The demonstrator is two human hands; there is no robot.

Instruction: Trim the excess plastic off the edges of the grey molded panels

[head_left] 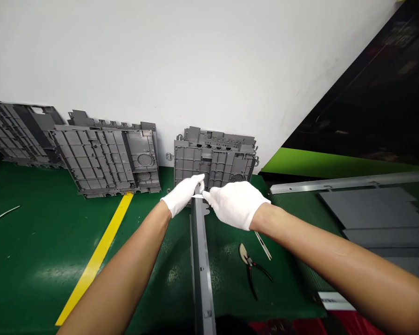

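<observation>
Grey panel [203, 260], on edge from centre to 6 o'clock, probably light, stiff, best held by its rims: my left hand [181, 195] pinches its 12-o'clock end, my right hand's [235, 204] grip there unclear.

A grey moulded panel [201, 260] stands on edge over the green counter [160, 284], seen almost end-on as a long, narrow strip. It runs from the bottom of the view away to its far end, between the two white-gloved hands [235, 204]. Small dark slots or holes mark the upward edge, and a rounded, hook-like tab juts out on the right near the far end. Its broad faces are barely visible.
</observation>
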